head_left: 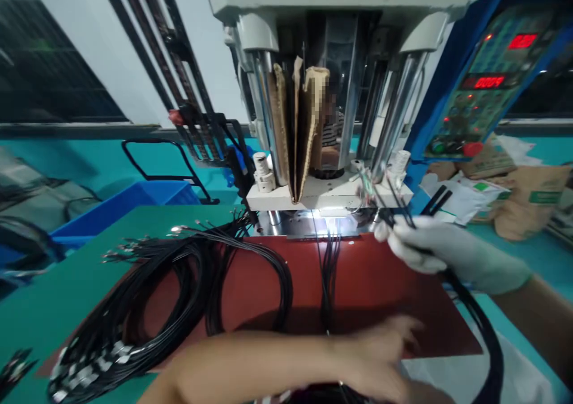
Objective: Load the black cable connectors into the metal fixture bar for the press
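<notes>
My right hand (441, 249), in a white glove, is closed on a bundle of black cables (481, 326) whose ends point up toward the press machine (331, 93). My left hand (380, 356), bare and blurred, reaches across the front of the red mat (376, 284), fingers spread, close to a few black wires (329, 267) that run from the machine's opening down the mat. Whether it touches them I cannot tell. A large coil of black cables (179, 296) with metal terminals lies on the left of the mat.
A blue control panel (487, 76) with red digits stands at the right. Brown paper bags (528, 201) lie behind it. A blue bin (129, 204) sits at the left beyond the green table (54, 296). Cardboard strips (298, 135) hang inside the machine.
</notes>
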`<state>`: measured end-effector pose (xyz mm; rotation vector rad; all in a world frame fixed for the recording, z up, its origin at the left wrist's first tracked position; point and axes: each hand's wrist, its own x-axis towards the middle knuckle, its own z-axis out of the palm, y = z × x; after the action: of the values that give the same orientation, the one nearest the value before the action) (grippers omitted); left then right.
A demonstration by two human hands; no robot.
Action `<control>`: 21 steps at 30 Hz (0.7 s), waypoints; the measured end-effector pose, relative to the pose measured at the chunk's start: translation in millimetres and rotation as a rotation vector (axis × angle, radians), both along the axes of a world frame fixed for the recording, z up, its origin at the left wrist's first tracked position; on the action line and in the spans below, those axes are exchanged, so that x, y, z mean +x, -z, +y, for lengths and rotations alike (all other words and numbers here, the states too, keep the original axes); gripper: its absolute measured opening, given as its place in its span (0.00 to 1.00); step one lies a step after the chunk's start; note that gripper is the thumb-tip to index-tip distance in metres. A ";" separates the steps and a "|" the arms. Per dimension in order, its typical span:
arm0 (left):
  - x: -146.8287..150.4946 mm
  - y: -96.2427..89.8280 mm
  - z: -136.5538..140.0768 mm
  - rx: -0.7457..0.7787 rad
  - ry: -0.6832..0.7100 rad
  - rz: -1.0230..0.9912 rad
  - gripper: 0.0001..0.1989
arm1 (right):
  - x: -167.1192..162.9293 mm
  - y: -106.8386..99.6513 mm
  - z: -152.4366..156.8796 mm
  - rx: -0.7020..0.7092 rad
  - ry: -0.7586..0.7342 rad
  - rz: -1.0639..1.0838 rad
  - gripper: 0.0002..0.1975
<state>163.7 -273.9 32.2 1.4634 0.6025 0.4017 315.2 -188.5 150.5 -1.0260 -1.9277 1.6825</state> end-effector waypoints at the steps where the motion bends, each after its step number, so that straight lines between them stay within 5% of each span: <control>1: -18.6 -2.3 10.7 -0.049 -0.148 -0.095 0.43 | 12.1 24.5 -1.1 -0.092 -0.010 -0.016 0.18; 4: -63.2 -8.8 54.2 -0.159 -0.614 -0.309 0.31 | 29.5 81.9 -10.5 -0.249 -0.031 -0.082 0.19; 6: -71.7 -6.8 83.7 -0.172 -0.744 -0.383 0.29 | 26.5 102.8 -15.7 -0.308 -0.018 -0.117 0.19; 11: -42.3 9.9 113.4 -0.139 -0.610 -0.345 0.25 | 2.5 121.4 -10.6 -0.477 -0.081 -0.120 0.19; 16: -45.4 10.1 100.5 0.006 -0.390 -0.228 0.25 | -21.7 138.6 1.3 -0.613 0.104 0.038 0.19; 19: -85.1 12.2 105.6 0.329 -0.568 -0.070 0.19 | -31.9 145.6 3.6 -0.639 0.185 0.150 0.17; 21: -114.7 18.1 115.7 0.649 -0.694 0.253 0.15 | -35.5 146.1 3.8 -0.599 0.181 0.193 0.14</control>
<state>48.9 -158.1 14.1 1.9069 1.2742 1.0333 279.8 -184.7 4.4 -1.1408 -1.1879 2.2084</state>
